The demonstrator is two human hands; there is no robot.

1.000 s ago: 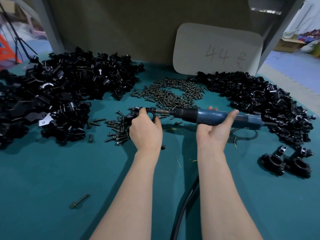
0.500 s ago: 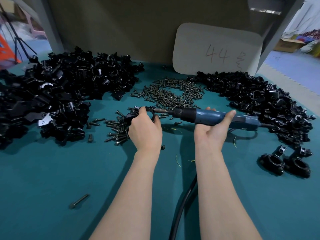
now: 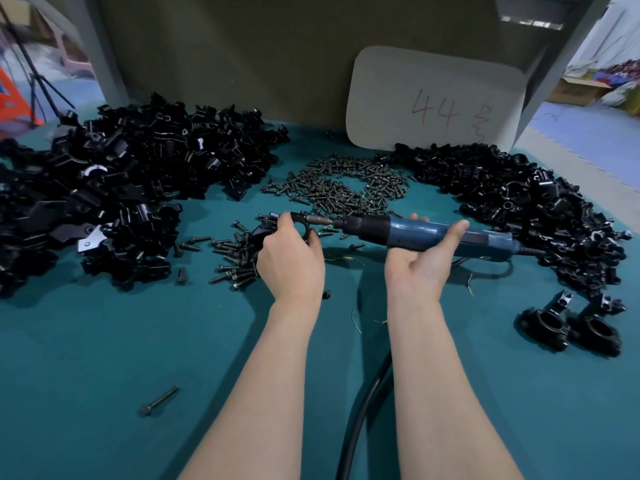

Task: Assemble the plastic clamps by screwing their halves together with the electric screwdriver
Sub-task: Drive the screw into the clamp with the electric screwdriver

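Note:
My left hand (image 3: 292,258) grips a black plastic clamp (image 3: 300,226) over the green table, fingers curled round its ring. My right hand (image 3: 420,263) holds the blue electric screwdriver (image 3: 415,232) level, palm up, thumb on its body. The screwdriver's bit points left and meets a screw at the clamp's right side. Much of the clamp is hidden behind my left hand.
A big heap of black clamp halves (image 3: 114,188) fills the left; another heap (image 3: 526,202) lies at the right. Dark screws (image 3: 343,190) are piled at the middle back, more screws (image 3: 232,258) left of my left hand. Two assembled clamps (image 3: 568,327) sit front right. The tool's black cable (image 3: 363,410) runs toward me.
Both hands, with the clamp and screwdriver, have drifted slightly left and away from me. The bit stays against the clamp.

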